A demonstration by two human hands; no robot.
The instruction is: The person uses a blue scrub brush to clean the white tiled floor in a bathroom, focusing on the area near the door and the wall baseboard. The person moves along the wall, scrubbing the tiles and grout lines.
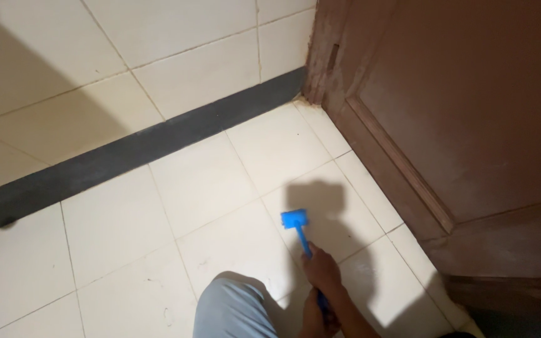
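Both hands on one blue brush [300,230], stacked along its handle. Upper hand [322,268] wraps the handle about midway, fingers curled shut round it, knuckles up, wrist angled toward the bottom edge. Lower hand [315,316] clamps the handle further down, near the frame bottom; only its top part shows, the rest is cut off. Which is left and which right: can't tell, forearms run out of frame together.

Brush head, a small blue block, sits down on the pale tiled floor [208,181], pointing up-left, near the brown wooden door [471,106]. Its shadow falls just behind it on the tile. Whether bristles touch the floor: not resolvable.

Grey trouser knee [233,310] just left of the hands, partly cropped. Dark skirting strip [126,153] runs along the tiled wall [64,69], well apart from the brush.
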